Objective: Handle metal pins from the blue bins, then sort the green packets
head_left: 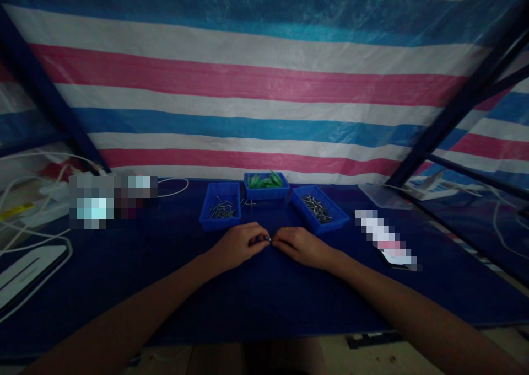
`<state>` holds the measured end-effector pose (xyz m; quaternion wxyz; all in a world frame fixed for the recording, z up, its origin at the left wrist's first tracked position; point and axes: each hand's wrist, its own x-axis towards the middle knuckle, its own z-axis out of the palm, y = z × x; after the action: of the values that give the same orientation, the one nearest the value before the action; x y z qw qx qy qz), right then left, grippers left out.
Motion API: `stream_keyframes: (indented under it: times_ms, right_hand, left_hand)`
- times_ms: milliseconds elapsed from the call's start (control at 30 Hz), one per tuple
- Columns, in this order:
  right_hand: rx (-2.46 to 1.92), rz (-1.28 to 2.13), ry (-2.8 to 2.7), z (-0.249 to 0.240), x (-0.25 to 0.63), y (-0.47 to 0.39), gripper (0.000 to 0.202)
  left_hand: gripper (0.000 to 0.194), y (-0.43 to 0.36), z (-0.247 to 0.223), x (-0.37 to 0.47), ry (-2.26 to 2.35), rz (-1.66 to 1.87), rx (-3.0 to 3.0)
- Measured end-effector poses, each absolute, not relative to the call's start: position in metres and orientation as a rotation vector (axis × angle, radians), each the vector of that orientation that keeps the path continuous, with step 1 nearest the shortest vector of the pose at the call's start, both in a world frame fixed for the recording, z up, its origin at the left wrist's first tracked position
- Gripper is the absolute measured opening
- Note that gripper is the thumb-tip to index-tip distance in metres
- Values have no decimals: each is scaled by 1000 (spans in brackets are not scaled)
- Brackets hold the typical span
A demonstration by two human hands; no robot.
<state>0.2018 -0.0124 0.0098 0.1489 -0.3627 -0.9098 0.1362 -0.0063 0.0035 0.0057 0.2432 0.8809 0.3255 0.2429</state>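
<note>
Just above the blue tabletop [264, 303], my left hand [237, 245] and my right hand [303, 247] meet fingertip to fingertip. Both are closed in a pinch. A small dark piece with a shiny spot [270, 240] shows between the fingertips, too small and dim to name. Beyond my left hand stands a blue bin [203, 216] with many thin metal pins or screws [223, 209]. Another blue bin [339, 219], set at an angle behind my right hand, holds similar dark metal pieces [317, 208]. A third bin [266, 193] farther back contains green pieces [264, 181].
A few loose pins [249, 203] lie between the bins. On the right rests a phone-like object [386, 242], partly blurred out. White cables [37, 237] and a white flat device [31, 273] occupy the left. Dark metal posts [446, 116] and a striped sheet [264, 88] enclose the table.
</note>
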Motion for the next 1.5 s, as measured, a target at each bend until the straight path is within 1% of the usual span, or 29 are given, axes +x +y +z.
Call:
stream_keyframes:
  times_ms: [133,367,567,800,1033,1267,1500]
  right_hand:
    - [-1054,305,-2652,7,199,-16,21]
    - [-1062,372,-2632,13,200,-19,20]
    - [-1068,407,-2610,17,201,-20,23]
    - [-1043,395,-2647,17,199,-21,23]
    - [-1088,358,-2647,19,205,-16,22]
    - [-1127,341,-2649,23,210,-14,19]
    - [-1129,316,-2668,23,211,-15,17]
  left_hand:
    - [9,0,6,-5,801,680,2422]
    - [9,-4,12,-7,833,704,2512]
    - [7,-2,9,-7,920,569,2518]
    - [11,-2,9,-6,841,580,2593]
    - [17,-1,14,-7,923,545,2680]
    - [11,0,16,-9,934,503,2668]
    - [13,3,14,-8,970,472,2667]
